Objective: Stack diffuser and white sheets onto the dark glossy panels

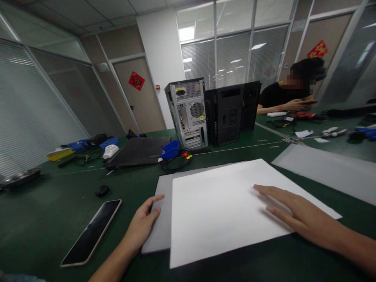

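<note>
A large white sheet (217, 207) lies tilted over a grey flat panel (161, 223) on the green table. The panel shows along the sheet's left side and back edge. My left hand (141, 225) is at the panel's left edge, its thumb and index finger apart and stretched over the grey surface. Its other fingers are mostly hidden. Over the right part of the sheet is my right hand (296, 213), open, thumb apart from the outstretched fingers, holding nothing. Whether its fingertips touch the sheet, I cannot tell.
A phone (92, 233) and a small black round object (102, 190) lie left. Behind stand a silver computer case (190, 113) and black cases (229, 115). A dark panel (138, 152) and blue tray (170, 150) lie back left. A person (289, 94) sits back right, near another grey sheet (329, 168).
</note>
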`<move>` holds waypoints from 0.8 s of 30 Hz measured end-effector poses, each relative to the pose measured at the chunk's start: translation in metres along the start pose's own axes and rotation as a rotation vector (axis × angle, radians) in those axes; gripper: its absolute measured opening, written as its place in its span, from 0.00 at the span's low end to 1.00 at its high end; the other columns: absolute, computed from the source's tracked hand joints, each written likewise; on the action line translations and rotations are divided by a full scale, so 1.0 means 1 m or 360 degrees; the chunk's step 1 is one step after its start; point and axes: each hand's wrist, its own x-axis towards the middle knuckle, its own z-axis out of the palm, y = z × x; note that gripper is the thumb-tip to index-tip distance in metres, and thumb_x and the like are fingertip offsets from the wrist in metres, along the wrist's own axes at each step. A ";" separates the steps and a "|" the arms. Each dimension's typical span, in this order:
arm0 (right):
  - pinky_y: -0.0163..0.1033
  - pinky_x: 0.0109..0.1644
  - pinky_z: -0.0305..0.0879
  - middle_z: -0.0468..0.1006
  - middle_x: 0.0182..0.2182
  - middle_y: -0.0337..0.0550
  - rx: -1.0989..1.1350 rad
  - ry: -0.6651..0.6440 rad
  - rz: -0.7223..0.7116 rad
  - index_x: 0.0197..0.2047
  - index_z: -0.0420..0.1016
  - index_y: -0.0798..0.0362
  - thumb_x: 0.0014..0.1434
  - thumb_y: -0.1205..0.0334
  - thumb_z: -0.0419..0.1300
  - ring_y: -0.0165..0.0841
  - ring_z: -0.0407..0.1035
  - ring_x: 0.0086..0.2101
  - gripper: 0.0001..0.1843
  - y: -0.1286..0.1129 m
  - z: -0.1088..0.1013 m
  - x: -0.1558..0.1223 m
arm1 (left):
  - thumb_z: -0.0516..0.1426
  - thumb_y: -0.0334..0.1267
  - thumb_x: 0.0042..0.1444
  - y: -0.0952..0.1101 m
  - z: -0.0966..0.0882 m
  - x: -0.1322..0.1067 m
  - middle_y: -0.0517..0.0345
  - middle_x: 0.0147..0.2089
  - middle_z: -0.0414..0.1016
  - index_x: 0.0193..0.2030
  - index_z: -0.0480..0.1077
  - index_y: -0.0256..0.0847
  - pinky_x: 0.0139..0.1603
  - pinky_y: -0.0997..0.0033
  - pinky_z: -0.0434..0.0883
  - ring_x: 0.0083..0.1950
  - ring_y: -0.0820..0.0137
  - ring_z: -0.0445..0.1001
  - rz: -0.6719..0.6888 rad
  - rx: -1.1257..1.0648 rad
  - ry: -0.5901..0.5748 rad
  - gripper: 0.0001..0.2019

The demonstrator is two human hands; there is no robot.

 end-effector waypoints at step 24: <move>0.55 0.67 0.49 0.48 0.67 0.31 -0.0153 -0.0245 -0.0069 0.67 0.49 0.34 0.62 0.42 0.48 0.40 0.45 0.65 0.31 0.009 0.009 0.002 | 0.59 0.40 0.49 -0.009 0.000 0.004 0.55 0.44 0.75 0.57 0.64 0.39 0.33 0.70 0.69 0.34 0.69 0.74 0.0011 -0.0258 -0.0093 0.26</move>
